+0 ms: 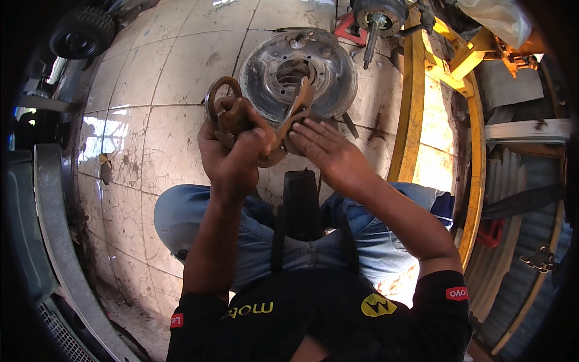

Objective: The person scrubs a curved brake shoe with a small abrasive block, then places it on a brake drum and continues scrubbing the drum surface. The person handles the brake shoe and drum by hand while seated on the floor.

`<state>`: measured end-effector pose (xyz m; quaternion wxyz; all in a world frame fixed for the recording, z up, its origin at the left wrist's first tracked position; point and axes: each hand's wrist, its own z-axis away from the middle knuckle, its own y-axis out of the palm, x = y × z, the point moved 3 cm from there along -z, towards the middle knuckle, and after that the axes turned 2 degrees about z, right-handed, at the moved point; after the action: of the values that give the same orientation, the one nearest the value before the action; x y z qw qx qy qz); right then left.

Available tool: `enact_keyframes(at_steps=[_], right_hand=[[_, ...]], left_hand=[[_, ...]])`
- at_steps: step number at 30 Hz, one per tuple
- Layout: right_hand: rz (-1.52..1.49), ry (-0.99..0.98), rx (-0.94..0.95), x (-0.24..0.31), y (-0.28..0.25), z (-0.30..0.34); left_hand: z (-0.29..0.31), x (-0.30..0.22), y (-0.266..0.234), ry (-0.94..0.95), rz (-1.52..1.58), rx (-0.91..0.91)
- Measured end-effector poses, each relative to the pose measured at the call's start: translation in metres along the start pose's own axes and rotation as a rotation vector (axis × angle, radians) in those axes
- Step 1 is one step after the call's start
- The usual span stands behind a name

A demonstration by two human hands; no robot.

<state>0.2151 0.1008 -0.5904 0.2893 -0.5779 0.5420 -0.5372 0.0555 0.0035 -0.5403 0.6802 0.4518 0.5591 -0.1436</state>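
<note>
Brown curved metal piece lies between left hand, gripping it, and right hand, touching it with flattened fingers.

10 o'clock: left hand is covering some of casting | 2 o'clock: right hand is hiding some of bar | 12 o'clock: bar is partly blocking wheel | 1 o'clock: drum is running off top edge

Your black shirt carried yellow lettering on the left of the chest and a yellow emblem on the right. Your left sleeve bore a red patch with white letters, your right sleeve a similar red label.
</note>
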Motion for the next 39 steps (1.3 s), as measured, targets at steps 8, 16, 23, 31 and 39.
enact_keyframes(at_steps=[8, 16, 23, 31, 39], right_hand=[[-0.023, 0.0, 0.004, 0.004, 0.008, 0.0], [-0.033, 0.031, 0.022, 0.0, 0.017, 0.004], [0.101, 0.012, 0.008, -0.013, 0.021, 0.004], [0.04, 0.07, -0.03, -0.025, 0.015, -0.005], [0.01, 0.078, -0.011, -0.021, 0.014, -0.008]], left_hand=[[-0.003, 0.006, 0.0, 0.012, -0.042, -0.034], [-0.004, 0.006, -0.002, -0.043, 0.002, -0.085], [-0.006, 0.007, -0.003, -0.032, -0.025, -0.028], [-0.007, 0.006, -0.009, -0.057, 0.133, -0.081], [-0.009, 0.012, -0.017, -0.083, 0.204, -0.108]])
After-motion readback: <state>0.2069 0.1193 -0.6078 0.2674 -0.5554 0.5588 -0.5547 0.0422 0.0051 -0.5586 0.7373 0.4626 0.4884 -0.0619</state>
